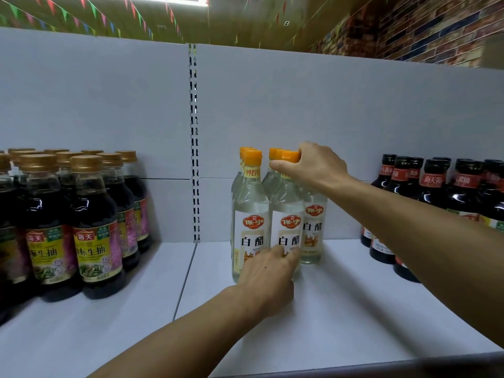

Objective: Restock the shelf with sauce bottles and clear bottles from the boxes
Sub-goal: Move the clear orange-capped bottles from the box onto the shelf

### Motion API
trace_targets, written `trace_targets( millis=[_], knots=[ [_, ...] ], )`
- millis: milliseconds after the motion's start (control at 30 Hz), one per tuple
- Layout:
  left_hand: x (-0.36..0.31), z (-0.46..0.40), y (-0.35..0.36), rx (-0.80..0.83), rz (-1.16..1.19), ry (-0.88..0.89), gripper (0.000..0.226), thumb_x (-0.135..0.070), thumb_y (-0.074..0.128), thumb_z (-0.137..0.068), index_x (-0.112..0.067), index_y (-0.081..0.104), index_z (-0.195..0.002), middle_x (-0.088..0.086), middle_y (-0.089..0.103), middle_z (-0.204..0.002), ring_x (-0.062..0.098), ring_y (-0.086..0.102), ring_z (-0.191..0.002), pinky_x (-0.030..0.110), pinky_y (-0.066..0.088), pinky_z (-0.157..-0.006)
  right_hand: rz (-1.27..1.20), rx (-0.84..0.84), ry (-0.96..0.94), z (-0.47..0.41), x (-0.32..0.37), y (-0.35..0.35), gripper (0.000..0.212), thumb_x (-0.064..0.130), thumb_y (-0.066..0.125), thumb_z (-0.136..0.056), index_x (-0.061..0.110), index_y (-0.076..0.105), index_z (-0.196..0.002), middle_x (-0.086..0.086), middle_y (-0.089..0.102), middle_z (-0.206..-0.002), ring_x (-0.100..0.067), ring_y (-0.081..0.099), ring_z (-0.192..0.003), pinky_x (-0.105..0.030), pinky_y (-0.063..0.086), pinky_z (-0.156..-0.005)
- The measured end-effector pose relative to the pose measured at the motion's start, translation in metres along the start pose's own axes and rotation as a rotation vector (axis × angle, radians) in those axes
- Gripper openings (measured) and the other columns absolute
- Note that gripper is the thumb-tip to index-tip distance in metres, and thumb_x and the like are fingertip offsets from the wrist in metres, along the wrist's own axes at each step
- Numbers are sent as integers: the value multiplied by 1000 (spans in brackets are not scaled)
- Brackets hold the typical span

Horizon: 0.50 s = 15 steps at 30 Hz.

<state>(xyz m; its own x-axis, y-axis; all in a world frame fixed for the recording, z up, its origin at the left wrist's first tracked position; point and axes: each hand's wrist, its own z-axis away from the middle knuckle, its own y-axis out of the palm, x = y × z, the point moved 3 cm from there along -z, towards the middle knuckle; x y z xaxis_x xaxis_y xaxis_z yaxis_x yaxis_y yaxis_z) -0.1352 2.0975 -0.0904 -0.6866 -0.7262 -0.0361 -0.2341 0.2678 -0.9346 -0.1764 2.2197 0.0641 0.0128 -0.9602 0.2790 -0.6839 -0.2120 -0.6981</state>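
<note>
Several clear vinegar bottles [251, 214] with orange caps and white labels stand in rows at the middle of the white shelf [341, 309]. My right hand [316, 166] grips the neck and cap of the front right clear bottle [289, 211]. My left hand [268, 279] rests its fingers against the base of that same bottle. Dark sauce bottles with gold caps [95, 227] stand in a block at the left. Dark sauce bottles with black caps [433, 192] stand at the right, partly hidden behind my right forearm.
A grey back panel [300, 105] with a slotted upright [194, 143] closes the rear of the shelf. Bare shelf surface lies in front of and beside the clear bottles. A brick wall [436, 28] shows above at the right.
</note>
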Motion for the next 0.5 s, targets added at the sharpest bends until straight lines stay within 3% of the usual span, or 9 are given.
trace_targets(
  millis=[133, 233, 367, 500],
  knots=[
    [0, 3, -2, 35, 15, -8, 66, -16, 50, -93, -28, 23, -152, 8, 48, -134, 30, 48, -119, 43, 48, -94, -19, 63, 9, 7, -2, -1, 54, 80, 55, -74, 28, 49, -86, 4, 61, -77, -17, 62, -69, -41, 54, -70],
    [-2, 6, -5, 52, 42, -45, 57, -18, 51, -92, -25, 35, -146, 6, 49, -134, 29, 49, -119, 43, 48, -97, -35, 95, 13, 15, -7, -6, 56, 78, 58, -73, 24, 55, -87, 4, 65, -76, -17, 64, -66, -44, 56, -71],
    [-9, 11, -15, 15, 72, -97, 44, -21, 52, -92, -21, 48, -135, 6, 53, -129, 28, 53, -113, 42, 50, -95, -6, 111, 7, 32, -18, -16, 55, 77, 58, -75, 22, 55, -83, 2, 65, -76, -18, 63, -67, -39, 53, -66],
    [-28, 20, -23, -36, 90, -141, 43, -24, 52, -93, -21, 49, -135, 6, 55, -127, 27, 54, -112, 43, 50, -94, -23, 145, -25, 57, -32, -30, 47, 73, 60, -77, 26, 52, -81, 6, 65, -73, -15, 64, -62, -39, 56, -64]
  ],
)
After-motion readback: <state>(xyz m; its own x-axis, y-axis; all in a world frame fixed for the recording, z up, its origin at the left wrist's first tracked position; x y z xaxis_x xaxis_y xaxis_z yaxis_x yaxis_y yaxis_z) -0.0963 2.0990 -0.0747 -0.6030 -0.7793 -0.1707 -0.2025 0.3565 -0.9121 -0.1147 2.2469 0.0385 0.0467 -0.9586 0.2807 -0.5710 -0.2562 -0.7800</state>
